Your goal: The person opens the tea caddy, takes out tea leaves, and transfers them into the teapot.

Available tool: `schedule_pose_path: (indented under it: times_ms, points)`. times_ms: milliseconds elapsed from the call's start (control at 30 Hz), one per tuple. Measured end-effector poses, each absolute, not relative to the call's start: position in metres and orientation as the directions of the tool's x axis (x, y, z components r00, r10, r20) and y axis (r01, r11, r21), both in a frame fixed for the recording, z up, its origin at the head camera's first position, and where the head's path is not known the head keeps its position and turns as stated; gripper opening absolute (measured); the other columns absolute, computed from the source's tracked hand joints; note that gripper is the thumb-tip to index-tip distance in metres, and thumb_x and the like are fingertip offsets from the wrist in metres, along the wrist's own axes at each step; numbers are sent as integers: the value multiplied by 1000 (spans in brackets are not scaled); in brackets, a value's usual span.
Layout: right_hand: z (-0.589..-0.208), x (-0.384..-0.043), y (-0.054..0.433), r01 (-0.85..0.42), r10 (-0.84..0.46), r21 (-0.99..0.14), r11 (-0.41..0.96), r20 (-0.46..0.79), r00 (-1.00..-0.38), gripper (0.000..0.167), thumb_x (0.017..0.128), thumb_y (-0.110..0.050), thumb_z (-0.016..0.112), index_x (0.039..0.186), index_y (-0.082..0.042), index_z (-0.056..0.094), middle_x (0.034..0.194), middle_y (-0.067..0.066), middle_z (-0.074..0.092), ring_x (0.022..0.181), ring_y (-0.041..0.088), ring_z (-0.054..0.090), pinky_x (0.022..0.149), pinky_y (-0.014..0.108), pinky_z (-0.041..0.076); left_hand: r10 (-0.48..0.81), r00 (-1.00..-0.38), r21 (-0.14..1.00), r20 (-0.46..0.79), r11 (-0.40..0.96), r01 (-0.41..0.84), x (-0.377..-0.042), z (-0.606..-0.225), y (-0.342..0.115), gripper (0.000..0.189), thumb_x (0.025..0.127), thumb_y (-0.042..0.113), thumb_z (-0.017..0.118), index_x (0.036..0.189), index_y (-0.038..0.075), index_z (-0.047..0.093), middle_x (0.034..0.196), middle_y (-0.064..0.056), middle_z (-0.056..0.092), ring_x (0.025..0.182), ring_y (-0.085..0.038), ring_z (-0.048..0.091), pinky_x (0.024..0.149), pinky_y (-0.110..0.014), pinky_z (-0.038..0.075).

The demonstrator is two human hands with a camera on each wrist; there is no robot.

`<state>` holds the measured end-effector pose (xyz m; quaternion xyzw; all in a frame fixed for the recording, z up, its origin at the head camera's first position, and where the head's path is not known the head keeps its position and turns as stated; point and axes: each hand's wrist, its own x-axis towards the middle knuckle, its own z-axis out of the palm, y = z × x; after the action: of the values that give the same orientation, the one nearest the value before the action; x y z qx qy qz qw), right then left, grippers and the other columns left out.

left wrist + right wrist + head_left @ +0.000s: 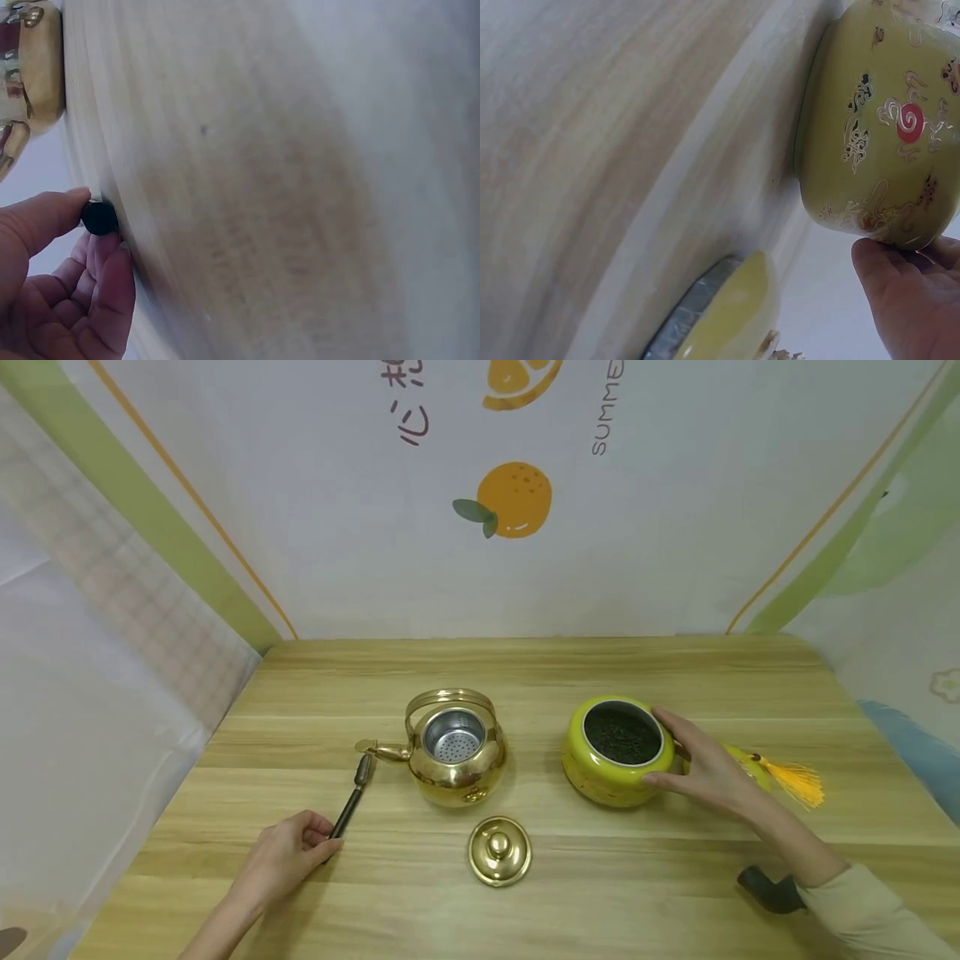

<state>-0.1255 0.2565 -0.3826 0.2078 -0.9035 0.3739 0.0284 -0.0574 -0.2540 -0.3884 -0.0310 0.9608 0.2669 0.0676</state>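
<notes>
At the left, my left hand [288,852] pinches the handle end of a slender dark tea scoop [348,810] between thumb and fingers. Its wider brown tip lies by the spout of a shiny brass teapot [457,781]. In the left wrist view the handle's round black end [100,217] shows close over the wood. My right hand [705,764] grips the right side of a round yellow jar [600,781], thumb at the front and fingers behind. Dark leaf-like contents show inside the jar. In the right wrist view the jar's painted side [877,135] stands upright on the table.
The teapot is uncovered, with a perforated metal strainer [456,745] in its mouth. Its brass lid [499,852] lies in front. Behind my right wrist is a yellow lid [739,315] with a tassel [798,782]. A dark curved object [771,891] lies partly under my right sleeve.
</notes>
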Motion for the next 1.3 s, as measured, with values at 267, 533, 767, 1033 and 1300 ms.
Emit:
schedule_pose_path:
  times_ms: [267, 533, 767, 1033, 1300]
  points:
    - [-383, -124, 257, -388, -348, -657, 646, 199, -916, 92, 73, -19, 81, 143, 7, 27, 144, 31, 31, 127, 50, 35, 95, 56, 40, -35, -992, 499, -118, 862, -90, -54, -391, -255, 17, 83, 14, 70, 93, 1, 65, 77, 1, 66, 70, -13, 63, 61, -29, 49]
    - [-383, -125, 257, -391, -350, -664, 637, 203, -915, 92, 73, -17, 81, 143, 7, 27, 144, 31, 31, 128, 50, 34, 95, 56, 40, -55, -989, 520, -136, 846, -118, -48, -389, -257, 20, 85, 13, 67, 98, -2, 63, 82, -2, 66, 74, -16, 65, 63, -29, 50]
    - [-383, -125, 256, -400, -357, -669, 627, 210, -910, 92, 73, -16, 81, 143, 8, 26, 144, 32, 31, 127, 51, 34, 94, 56, 41, -85, -979, 581, -183, 794, -177, -43, -381, -257, 29, 89, 17, 63, 107, -5, 59, 94, -9, 66, 86, -22, 65, 69, -29, 54]
    - [-384, -124, 257, -379, -345, -671, 638, 191, -919, 92, 74, -20, 80, 143, 7, 26, 144, 31, 30, 128, 50, 34, 95, 56, 40, -101, -978, 641, -184, 742, -198, -39, -367, -252, 30, 92, 18, 60, 112, -4, 55, 100, -12, 65, 90, -21, 64, 66, -23, 53]
    - [-386, -126, 257, -374, -339, -660, 652, 187, -922, 91, 76, -23, 80, 144, 6, 26, 145, 30, 30, 129, 50, 33, 96, 57, 40, -74, -996, 702, 45, 712, -21, -37, -351, -232, 20, 89, 17, 65, 103, 3, 61, 91, -5, 66, 79, -1, 59, 64, -18, 53]
